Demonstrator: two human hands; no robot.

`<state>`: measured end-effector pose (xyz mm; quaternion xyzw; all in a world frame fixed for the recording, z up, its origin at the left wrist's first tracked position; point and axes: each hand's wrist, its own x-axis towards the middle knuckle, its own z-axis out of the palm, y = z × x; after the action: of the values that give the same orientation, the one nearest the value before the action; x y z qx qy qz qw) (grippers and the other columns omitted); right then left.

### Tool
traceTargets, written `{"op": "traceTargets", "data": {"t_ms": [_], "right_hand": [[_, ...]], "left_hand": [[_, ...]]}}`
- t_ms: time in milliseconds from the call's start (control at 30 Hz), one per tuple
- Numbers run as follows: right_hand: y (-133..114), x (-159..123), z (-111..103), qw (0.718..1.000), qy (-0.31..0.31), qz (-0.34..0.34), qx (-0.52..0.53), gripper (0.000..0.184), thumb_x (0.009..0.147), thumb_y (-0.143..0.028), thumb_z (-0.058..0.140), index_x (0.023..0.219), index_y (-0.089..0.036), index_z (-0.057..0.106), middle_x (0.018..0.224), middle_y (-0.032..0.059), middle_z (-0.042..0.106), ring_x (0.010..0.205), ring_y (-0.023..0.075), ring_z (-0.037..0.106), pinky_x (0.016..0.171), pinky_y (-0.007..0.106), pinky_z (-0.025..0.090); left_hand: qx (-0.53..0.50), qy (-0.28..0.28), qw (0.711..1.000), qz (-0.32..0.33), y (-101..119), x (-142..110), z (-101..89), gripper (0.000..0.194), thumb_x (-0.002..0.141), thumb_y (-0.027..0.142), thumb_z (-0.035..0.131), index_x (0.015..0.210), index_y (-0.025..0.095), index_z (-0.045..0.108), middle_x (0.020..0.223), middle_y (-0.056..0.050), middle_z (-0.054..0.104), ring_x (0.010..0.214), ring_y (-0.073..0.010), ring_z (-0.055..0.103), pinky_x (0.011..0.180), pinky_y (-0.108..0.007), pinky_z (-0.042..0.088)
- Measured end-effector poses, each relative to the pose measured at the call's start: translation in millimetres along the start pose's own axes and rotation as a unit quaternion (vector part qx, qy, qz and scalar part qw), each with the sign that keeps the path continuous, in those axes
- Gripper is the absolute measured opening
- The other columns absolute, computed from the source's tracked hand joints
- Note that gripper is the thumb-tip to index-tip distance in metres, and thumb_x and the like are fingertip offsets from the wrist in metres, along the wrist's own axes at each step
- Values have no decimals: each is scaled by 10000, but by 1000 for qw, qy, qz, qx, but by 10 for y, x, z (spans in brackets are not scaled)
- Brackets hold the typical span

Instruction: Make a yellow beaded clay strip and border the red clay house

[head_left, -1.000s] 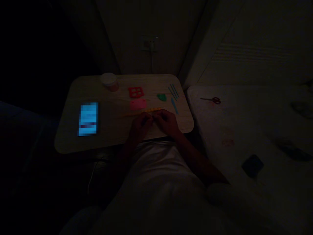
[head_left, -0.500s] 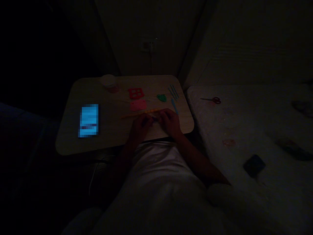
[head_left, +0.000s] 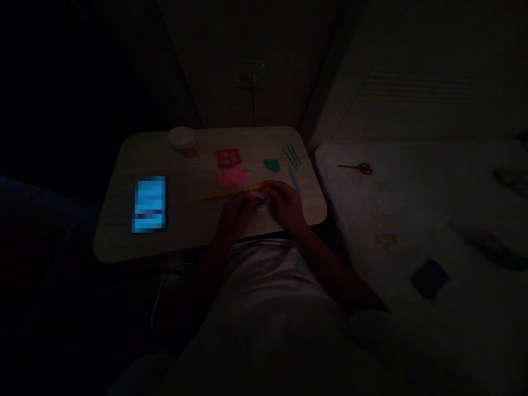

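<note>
My left hand (head_left: 239,213) is closed, with a small dark purple piece (head_left: 259,202) pinched at its fingertips; its material is too dark to tell. Close beside it, my right hand (head_left: 287,203) has its fingers bent together near the same piece. A purplish tint shows at the right fingertips, but what they hold is unclear. Just beyond both hands lies a long thin orange strip (head_left: 218,195), lumpy toward its right end. Farther back are a pink flat piece (head_left: 232,177), a red window-shaped frame (head_left: 228,158) and a green piece (head_left: 271,165).
On the wooden table (head_left: 124,159) stand a pale tub (head_left: 184,142) and a bright blurred screen (head_left: 149,204). Thin blue sticks (head_left: 292,155) and a light-blue knife-shaped tool (head_left: 294,179) lie at the right. Scissors (head_left: 357,168) rest on the pale surface beside the table. The room is very dark.
My fingertips have moved slightly apart, and more of the purple piece shows by the left hand. The things on the table stay where they were.
</note>
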<state>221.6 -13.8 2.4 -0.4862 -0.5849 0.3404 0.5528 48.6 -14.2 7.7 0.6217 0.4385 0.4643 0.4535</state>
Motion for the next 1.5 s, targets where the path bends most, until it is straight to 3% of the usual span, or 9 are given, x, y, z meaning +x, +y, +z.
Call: {"op": "traceTargets", "data": {"t_ms": [100,300,533,700,933,1100,1300,1400,1500], "right_hand": [[-14,-4,9,1000,-1,24,18,340,1010,-463,478,1167,-226,664,937,47,755,656,150,636,696,303,527],[-14,-11,34,998,7,55,37,261,923,-464,627,858,-211,639,671,-12,648,586,140,575,583,262,446],[-101,-30,1,999,-2,49,-21,552,1003,-563,441,569,-222,469,528,-19,477,532,130,453,566,277,368],[-69,-3,8,998,26,19,-51,487,1019,-533,414,643,-230,478,601,-8,488,586,151,461,589,294,369],[61,16,29,999,36,-8,-4,194,915,-411,616,904,-218,597,839,7,626,763,159,571,705,277,456],[40,1,26,1000,26,1,10,189,929,-398,605,944,-218,658,885,28,696,785,170,622,736,287,487],[-38,-3,23,1000,16,14,16,319,996,-479,493,1086,-223,660,1048,70,745,719,163,637,758,326,520],[-62,-3,28,999,18,36,30,347,997,-520,482,1092,-224,636,918,57,744,629,160,607,665,320,505],[-91,-12,27,998,3,54,25,360,997,-540,487,901,-223,628,655,4,642,551,157,547,596,302,455]], "left_hand": [[6,-2,1000,-1,16,0,1,148,871,335,615,814,198,610,689,23,636,649,-136,586,649,-255,455],[24,-9,1000,4,11,-2,-11,143,881,326,608,819,199,627,696,20,639,660,-138,589,643,-252,451],[24,-6,1000,3,-14,-3,-8,147,888,330,608,821,200,624,691,23,640,658,-138,588,643,-250,457],[29,-5,1000,4,29,-2,-9,162,881,347,610,810,202,623,691,19,642,663,-145,590,644,-257,459],[28,-9,1000,-3,-1,-5,-13,164,885,360,599,827,208,619,692,23,634,661,-145,585,650,-257,456],[32,-8,999,1,15,-6,-12,163,885,351,601,813,205,616,709,19,634,685,-145,586,678,-259,459],[19,-5,1000,2,42,-5,-5,162,874,347,608,802,202,614,688,19,626,670,-147,584,664,-265,460],[24,-8,1000,7,25,-3,-8,161,878,349,602,817,202,624,703,18,629,671,-145,580,665,-263,458],[26,-12,1000,9,-4,0,-12,159,885,345,604,821,201,625,713,16,636,675,-145,583,665,-262,458]]}}
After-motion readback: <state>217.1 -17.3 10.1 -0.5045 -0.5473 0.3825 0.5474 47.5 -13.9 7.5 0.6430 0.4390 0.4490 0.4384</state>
